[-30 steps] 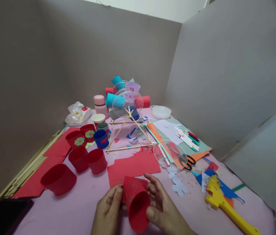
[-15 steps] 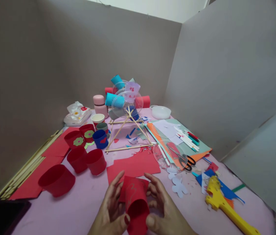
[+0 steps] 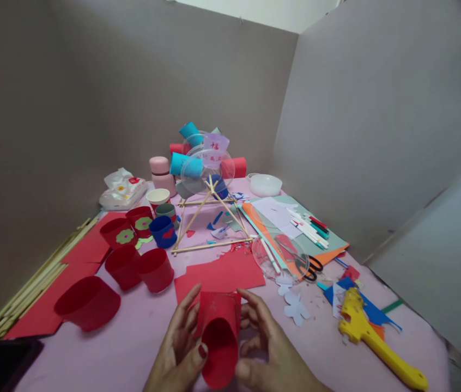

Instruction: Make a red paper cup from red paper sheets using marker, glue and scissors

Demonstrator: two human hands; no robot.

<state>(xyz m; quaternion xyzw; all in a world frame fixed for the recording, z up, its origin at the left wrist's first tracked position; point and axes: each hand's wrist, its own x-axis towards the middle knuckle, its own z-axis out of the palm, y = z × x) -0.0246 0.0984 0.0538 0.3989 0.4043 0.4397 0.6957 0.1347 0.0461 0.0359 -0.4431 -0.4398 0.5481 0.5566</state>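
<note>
A red paper tube (image 3: 218, 313), its round mouth facing me, is held low at the front of the table. My left hand (image 3: 179, 343) curls around its left side, the thumb by the rim. On the opposite side my right hand (image 3: 265, 343) grips it with bent fingers, the thumb near the lower right rim. Just beyond the tube lies a sheet of red paper (image 3: 226, 272). Several red paper cups stand to the left, among them a wide cup (image 3: 87, 302) and a smaller cup (image 3: 155, 270).
A wooden stick frame (image 3: 212, 247) carries a wheel with coloured tubes (image 3: 187, 165) behind. Right of my hands are a yellow glue gun (image 3: 381, 343), scissors (image 3: 309, 268), markers (image 3: 310, 231) and white paper cutouts (image 3: 296, 309). Wooden sticks (image 3: 30, 294) line the left edge; a dark object (image 3: 1, 362) sits front left.
The red tube has tipped so its mouth faces me more directly, and both hands still hold it. The whole view has shifted slightly.
</note>
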